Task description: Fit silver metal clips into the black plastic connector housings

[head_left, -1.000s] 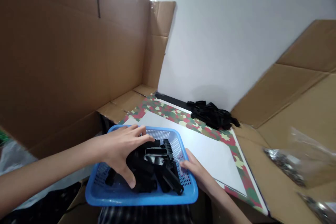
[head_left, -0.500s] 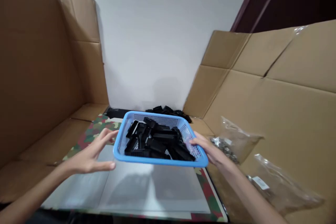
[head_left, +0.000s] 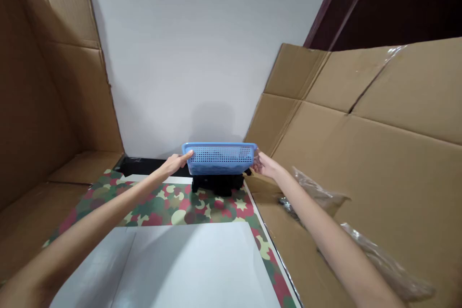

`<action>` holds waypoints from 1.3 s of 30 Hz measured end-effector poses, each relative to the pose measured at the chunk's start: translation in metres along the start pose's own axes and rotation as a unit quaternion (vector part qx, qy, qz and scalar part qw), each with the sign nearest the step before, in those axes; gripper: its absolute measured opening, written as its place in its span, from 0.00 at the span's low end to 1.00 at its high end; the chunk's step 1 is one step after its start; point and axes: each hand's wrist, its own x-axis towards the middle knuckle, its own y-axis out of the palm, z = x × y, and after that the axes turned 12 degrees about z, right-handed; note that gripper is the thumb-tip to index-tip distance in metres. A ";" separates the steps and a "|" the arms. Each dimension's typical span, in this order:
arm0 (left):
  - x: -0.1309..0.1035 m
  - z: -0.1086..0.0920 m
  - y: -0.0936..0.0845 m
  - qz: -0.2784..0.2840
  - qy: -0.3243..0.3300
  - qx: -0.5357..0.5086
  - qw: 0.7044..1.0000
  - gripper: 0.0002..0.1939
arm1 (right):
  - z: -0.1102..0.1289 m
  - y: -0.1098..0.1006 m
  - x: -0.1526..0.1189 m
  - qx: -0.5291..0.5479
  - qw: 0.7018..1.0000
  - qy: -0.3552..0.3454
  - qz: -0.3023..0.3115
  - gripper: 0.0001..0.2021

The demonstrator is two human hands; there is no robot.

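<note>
Half a second ago gripping blue basket (head_left: pixel 220 156) with right fingers (head_left: pixel 260 159) only; now gripping with left fingers (head_left: pixel 186 155) too, above black pile (head_left: pixel 218 185) by far-right corner of table (head_left: pixel 162 207).

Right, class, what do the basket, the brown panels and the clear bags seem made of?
Basket: probably moulded plastic, smooth and blue, with neat rows of holes. Brown panels: likely cardboard, matt, with straight fold creases. Clear bags: perhaps thin plastic film, glossy, wrinkled, see-through.
</note>
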 end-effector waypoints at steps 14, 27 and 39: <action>0.103 -0.021 -0.030 0.028 -0.028 -0.002 0.999 0.34 | 0.030 0.005 0.054 -0.145 0.987 0.020 -0.060 0.34; 0.136 -0.042 -0.032 0.070 -0.048 0.028 0.996 0.41 | 0.066 -0.007 0.074 -0.363 0.928 0.026 -0.082 0.35; 0.132 -0.050 -0.035 0.101 -0.035 0.108 0.988 0.44 | 0.075 -0.016 0.064 -0.423 0.903 0.014 -0.074 0.37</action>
